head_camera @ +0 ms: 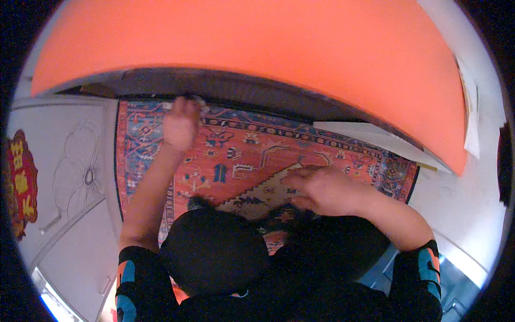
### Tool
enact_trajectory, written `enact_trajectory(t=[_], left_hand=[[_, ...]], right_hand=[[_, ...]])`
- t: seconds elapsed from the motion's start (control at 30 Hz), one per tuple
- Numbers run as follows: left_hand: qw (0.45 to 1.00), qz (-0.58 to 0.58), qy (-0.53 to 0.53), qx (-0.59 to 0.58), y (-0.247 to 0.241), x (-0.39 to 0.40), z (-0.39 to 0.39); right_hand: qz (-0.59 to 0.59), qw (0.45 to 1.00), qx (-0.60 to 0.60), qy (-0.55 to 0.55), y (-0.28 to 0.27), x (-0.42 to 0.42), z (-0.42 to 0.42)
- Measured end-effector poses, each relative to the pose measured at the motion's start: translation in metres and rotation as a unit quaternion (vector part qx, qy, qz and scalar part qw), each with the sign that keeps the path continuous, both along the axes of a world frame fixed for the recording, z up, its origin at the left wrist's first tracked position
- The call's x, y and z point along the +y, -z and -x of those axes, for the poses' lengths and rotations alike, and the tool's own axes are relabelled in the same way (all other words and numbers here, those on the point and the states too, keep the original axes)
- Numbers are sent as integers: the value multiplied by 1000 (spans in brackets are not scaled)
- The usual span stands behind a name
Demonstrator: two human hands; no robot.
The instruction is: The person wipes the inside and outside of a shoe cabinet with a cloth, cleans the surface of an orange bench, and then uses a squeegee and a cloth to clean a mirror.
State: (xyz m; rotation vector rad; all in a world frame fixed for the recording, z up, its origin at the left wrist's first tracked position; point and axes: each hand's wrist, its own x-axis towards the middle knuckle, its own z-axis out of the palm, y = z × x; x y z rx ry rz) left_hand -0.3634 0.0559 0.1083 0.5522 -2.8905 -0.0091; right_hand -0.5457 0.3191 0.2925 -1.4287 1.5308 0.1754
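My left hand [182, 122] reaches forward to the far edge of a patterned rug [219, 147], close to the dark gap under an orange-covered surface. It is blurred, and a small whitish thing [203, 104] shows at its fingers. Whether the hand holds that thing, I cannot tell. My right hand [324, 191] hovers over or rests on the rug's beige middle, in front of my knee. Its fingers point left, with the thumb apart from them, and no object shows in it.
An orange-covered surface [257, 40] overhangs the rug's far side. Beneath its right part lies a white panel [358, 137]. On the left stand white cabinet doors [76, 145] with a flower relief; a red decoration [23, 185] with yellow writing hangs there. My knees cover the near rug.
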Motion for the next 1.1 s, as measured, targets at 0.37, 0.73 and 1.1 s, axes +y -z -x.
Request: enact_trajectory(t=[0.37, 0.73, 1.1], left_hand=[[949, -19, 315, -2, 4, 154, 147], [978, 27, -188, -89, -44, -31, -42], [866, 170, 465, 72, -53, 66, 141]], right_hand=[[-6, 999, -49, -22, -15, 11, 12], [59, 992, -104, -44, -27, 44, 22], [96, 993, -59, -39, -33, 54, 8]])
